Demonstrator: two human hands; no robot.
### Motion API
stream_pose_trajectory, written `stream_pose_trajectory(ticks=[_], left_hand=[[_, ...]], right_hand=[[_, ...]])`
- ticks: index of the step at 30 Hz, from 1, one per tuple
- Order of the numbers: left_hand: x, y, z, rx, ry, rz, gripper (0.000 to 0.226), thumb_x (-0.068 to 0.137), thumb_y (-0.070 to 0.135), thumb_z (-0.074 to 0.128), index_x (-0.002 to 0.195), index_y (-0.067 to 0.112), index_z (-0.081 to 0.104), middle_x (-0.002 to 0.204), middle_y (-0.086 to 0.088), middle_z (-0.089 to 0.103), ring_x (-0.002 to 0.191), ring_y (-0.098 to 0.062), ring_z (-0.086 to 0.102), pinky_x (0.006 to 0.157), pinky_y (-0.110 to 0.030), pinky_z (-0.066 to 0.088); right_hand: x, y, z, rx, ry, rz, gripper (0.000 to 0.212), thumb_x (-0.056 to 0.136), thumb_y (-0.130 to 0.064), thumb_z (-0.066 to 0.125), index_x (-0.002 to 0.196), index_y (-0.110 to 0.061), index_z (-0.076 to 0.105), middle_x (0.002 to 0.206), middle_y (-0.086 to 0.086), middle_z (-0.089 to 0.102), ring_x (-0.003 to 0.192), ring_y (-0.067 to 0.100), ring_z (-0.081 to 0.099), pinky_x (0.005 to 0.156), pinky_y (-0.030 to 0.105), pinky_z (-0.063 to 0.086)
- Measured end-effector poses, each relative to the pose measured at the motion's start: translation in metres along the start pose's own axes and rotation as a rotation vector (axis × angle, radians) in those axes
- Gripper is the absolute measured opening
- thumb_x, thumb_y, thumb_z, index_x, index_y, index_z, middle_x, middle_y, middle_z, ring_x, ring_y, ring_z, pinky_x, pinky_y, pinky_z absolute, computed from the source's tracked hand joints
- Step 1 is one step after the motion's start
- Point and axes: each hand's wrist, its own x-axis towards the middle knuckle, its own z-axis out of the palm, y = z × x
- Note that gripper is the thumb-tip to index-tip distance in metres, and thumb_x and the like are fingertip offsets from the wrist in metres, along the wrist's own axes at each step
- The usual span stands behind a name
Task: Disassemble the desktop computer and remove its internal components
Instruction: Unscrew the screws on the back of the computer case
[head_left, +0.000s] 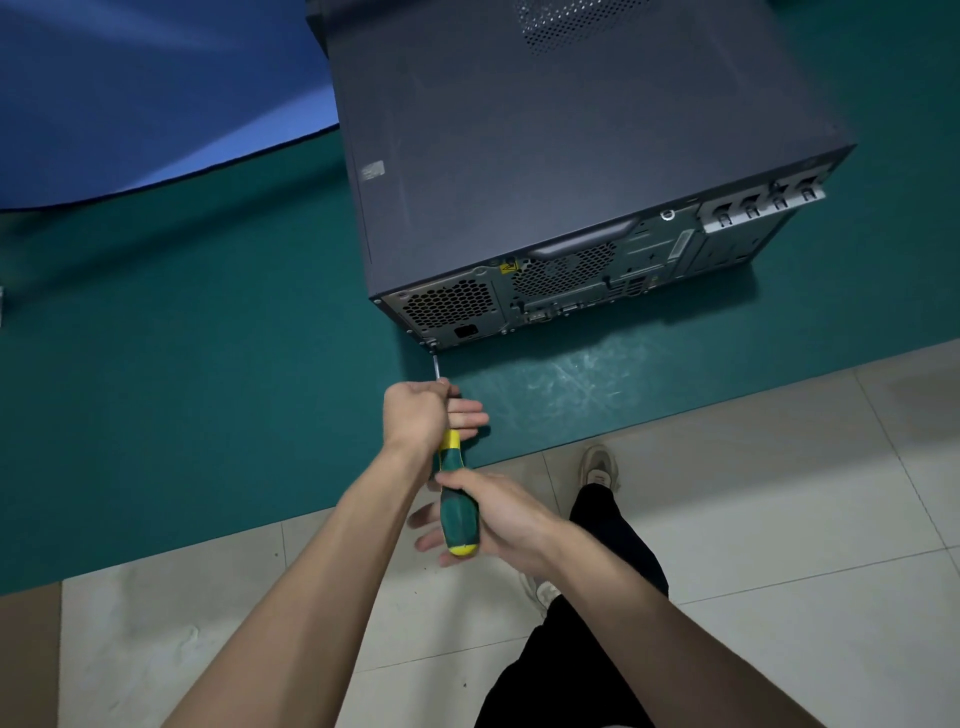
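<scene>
Now your left hand (421, 410) pinches the shaft and your right hand (498, 512) wraps the screwdriver (457, 499) handle, tip at the rear corner screw (431, 344) of the computer (561, 171) lying on the green mat (182, 364) — probably heavy, stiff steel with sharp edges — so lift it by the case sides.

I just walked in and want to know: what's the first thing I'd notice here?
The big dark computer case lying on the green mat fills the top middle. Just below it, a green and yellow screwdriver points at a screw on the case's back corner. The left hand grips its front end and the right hand holds the handle.
</scene>
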Motion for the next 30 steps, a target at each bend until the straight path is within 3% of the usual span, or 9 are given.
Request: stream_pose_trajectory(ticks=[6, 9, 13, 16, 19, 21, 24, 26, 30], left_hand=[[0.003, -0.001, -0.003, 0.152, 0.124, 0.084, 0.016, 0.091, 0.008, 0.057, 0.075, 0.005, 0.056, 0.059, -0.011, 0.066, 0.041, -0.020, 0.058, 0.046, -0.029, 0.052], [0.003, -0.001, -0.003, 0.037, 0.085, 0.041, 0.016, 0.094, 0.003, 0.051, 0.079, 0.001, 0.056, 0.056, -0.011, 0.064, 0.039, -0.017, 0.060, 0.044, -0.027, 0.052], [0.003, -0.004, -0.010, -0.132, -0.032, 0.022, 0.019, 0.098, 0.005, 0.041, 0.089, -0.002, 0.056, 0.065, -0.015, 0.068, 0.049, -0.019, 0.066, 0.049, -0.027, 0.056], [0.000, -0.003, -0.014, -0.117, -0.055, 0.004, 0.017, 0.097, 0.010, 0.047, 0.087, 0.000, 0.058, 0.067, -0.012, 0.069, 0.050, -0.019, 0.065, 0.048, -0.028, 0.055], [0.001, -0.001, -0.012, 0.021, 0.061, 0.049, 0.018, 0.088, 0.009, 0.064, 0.072, 0.002, 0.058, 0.058, -0.009, 0.063, 0.040, -0.015, 0.056, 0.041, -0.025, 0.050], [0.002, -0.001, -0.009, -0.013, 0.096, 0.044, 0.018, 0.089, 0.005, 0.061, 0.072, 0.000, 0.058, 0.053, -0.010, 0.061, 0.038, -0.015, 0.057, 0.040, -0.026, 0.052], [0.000, -0.002, -0.006, -0.136, 0.058, 0.026, 0.019, 0.096, 0.006, 0.050, 0.081, -0.004, 0.057, 0.052, -0.010, 0.064, 0.043, -0.017, 0.063, 0.042, -0.027, 0.054], [0.000, -0.003, -0.008, -0.186, -0.014, 0.017, 0.023, 0.099, 0.010, 0.044, 0.086, -0.006, 0.056, 0.054, -0.011, 0.066, 0.046, -0.019, 0.065, 0.045, -0.028, 0.055], [-0.001, 0.003, -0.016, -0.022, -0.027, 0.026, 0.018, 0.094, 0.014, 0.056, 0.081, 0.002, 0.059, 0.059, -0.008, 0.064, 0.042, -0.014, 0.060, 0.040, -0.024, 0.051]], right_hand=[[0.003, -0.001, 0.000, -0.263, 0.229, -0.185, 0.013, 0.086, -0.020, 0.066, 0.079, -0.011, 0.059, 0.068, 0.005, 0.061, 0.054, 0.017, 0.058, 0.056, 0.025, 0.047], [0.002, -0.001, 0.002, -0.312, 0.116, -0.114, 0.011, 0.085, -0.024, 0.063, 0.088, -0.021, 0.053, 0.080, 0.001, 0.061, 0.066, 0.012, 0.058, 0.061, 0.024, 0.047], [-0.002, -0.008, 0.000, -0.138, 0.007, -0.057, 0.004, 0.094, -0.013, 0.051, 0.091, -0.015, 0.051, 0.091, 0.011, 0.063, 0.071, 0.015, 0.060, 0.061, 0.030, 0.054], [0.001, -0.006, 0.004, -0.259, 0.101, -0.154, 0.013, 0.089, -0.012, 0.062, 0.079, -0.014, 0.053, 0.077, 0.006, 0.061, 0.058, 0.009, 0.059, 0.054, 0.024, 0.052], [0.007, -0.001, 0.008, -0.396, 0.270, -0.208, 0.023, 0.078, -0.022, 0.072, 0.076, -0.020, 0.049, 0.069, -0.006, 0.055, 0.068, 0.012, 0.053, 0.065, 0.027, 0.043], [0.007, 0.002, 0.009, -0.450, 0.209, -0.186, 0.017, 0.081, -0.025, 0.066, 0.081, -0.022, 0.049, 0.073, -0.009, 0.055, 0.072, 0.011, 0.052, 0.066, 0.023, 0.041], [0.002, -0.001, 0.006, -0.103, -0.030, -0.085, 0.008, 0.092, -0.014, 0.050, 0.100, -0.016, 0.054, 0.090, 0.002, 0.064, 0.078, 0.020, 0.063, 0.068, 0.027, 0.049], [-0.002, -0.004, 0.002, 0.009, -0.068, -0.094, 0.007, 0.095, -0.010, 0.049, 0.098, -0.009, 0.056, 0.086, 0.008, 0.067, 0.073, 0.023, 0.066, 0.067, 0.033, 0.055], [0.002, -0.002, 0.004, -0.343, 0.235, -0.189, 0.022, 0.082, -0.021, 0.071, 0.081, -0.016, 0.050, 0.069, -0.003, 0.056, 0.060, 0.008, 0.056, 0.055, 0.024, 0.048]])
